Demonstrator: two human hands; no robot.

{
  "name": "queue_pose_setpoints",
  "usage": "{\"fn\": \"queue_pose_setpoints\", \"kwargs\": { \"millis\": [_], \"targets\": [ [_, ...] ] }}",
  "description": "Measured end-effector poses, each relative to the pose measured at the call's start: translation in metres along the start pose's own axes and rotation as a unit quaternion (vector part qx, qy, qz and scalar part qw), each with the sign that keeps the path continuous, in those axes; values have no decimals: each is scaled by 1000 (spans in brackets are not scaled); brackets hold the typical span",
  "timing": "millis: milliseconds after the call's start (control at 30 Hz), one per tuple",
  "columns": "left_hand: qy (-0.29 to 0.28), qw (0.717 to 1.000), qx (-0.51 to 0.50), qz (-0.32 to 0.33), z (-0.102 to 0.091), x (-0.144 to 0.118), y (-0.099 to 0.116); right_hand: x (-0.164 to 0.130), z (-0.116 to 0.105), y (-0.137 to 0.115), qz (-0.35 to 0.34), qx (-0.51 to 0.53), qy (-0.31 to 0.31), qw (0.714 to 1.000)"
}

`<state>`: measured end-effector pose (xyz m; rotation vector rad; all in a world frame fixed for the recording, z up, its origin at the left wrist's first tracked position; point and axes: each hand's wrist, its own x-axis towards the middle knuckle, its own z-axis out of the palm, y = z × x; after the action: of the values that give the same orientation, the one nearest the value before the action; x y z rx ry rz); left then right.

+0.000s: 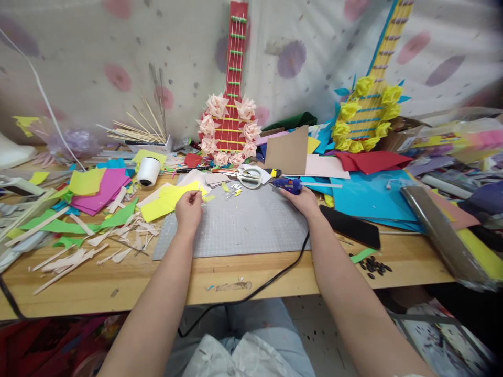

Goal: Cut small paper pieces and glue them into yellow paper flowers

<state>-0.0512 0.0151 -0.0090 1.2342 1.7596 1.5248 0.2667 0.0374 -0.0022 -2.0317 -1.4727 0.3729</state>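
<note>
Centre frame: my right hand (304,200) was closed around the blue plastic glue gun (288,184), which lay at the far edge of the grey cutting mat (243,225). Its long axis ran roughly left-right, nozzle toward frame left; black cord (275,277) trailed off the wooden table (220,283). My left hand (188,209) pinched something small I couldn't make out, over a yellow paper sheet (165,203).

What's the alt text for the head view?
Seated at a cluttered craft table, a person's right hand grips a blue glue gun while the left hand pinches something small beside yellow paper on a grey cutting mat.
</note>
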Motion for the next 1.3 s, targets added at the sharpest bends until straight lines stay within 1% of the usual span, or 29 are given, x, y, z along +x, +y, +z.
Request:
{"fn": "queue_pose_setpoints", "kwargs": {
  "millis": [100,167,233,267,300,367,433,467,500,600,733,867,933,1000,1033,1100,1200,1233,1300],
  "targets": [
    [31,1000,1,-4,-2,4,-2,-3,-11,1,-32,-39,-17,999],
    [45,999,0,-8,-4,6,-3,-7,-22,3,-58,-79,-18,995],
    [58,998,1,-11,-6,8,-4,-12,-35,3,-64,-129,-19,989],
    [65,998,1,-9,-7,9,-4,-14,-42,3,-58,-154,-29,986],
    [75,997,2,-6,-9,10,-4,-17,-48,1,-43,-174,-49,983],
    [97,995,0,2,-12,12,-3,-24,-57,-6,-29,-195,-126,972],
    [117,993,-7,8,-16,14,-2,-30,-56,-19,-68,-191,-192,960],
    [125,992,-12,8,-17,15,-3,-34,-51,-28,-97,-186,-211,955],
    [130,991,-19,7,-19,17,-3,-37,-44,-38,-126,-182,-213,952],
    [137,989,-50,-9,-23,22,-7,-48,-12,-73,-195,-156,-225,942],
    [147,983,-108,-31,-26,28,-13,-55,29,-115,-242,-91,-268,928],
    [155,980,-121,-26,-27,30,-14,-53,58,-143,-263,-28,-277,924],
    [161,979,-119,-28,-26,29,-12,-53,70,-154,-266,-22,-263,927],
    [169,978,-121,-30,-26,29,-10,-55,83,-163,-281,-37,-214,935],
    [172,977,-124,-31,-26,29,-9,-57,89,-168,-299,-44,-195,933],
    [174,975,-132,-34,-26,29,-9,-62,102,-175,-368,-45,-170,913],
    [173,974,-139,-37,-27,30,-11,-66,119,-183,-470,-54,-149,868],
    [173,974,-138,-37,-27,30,-11,-66,124,-184,-489,-61,-144,858],
    [172,975,-137,-36,-27,30,-12,-66,132,-188,-508,-71,-138,847]
  ]
}}
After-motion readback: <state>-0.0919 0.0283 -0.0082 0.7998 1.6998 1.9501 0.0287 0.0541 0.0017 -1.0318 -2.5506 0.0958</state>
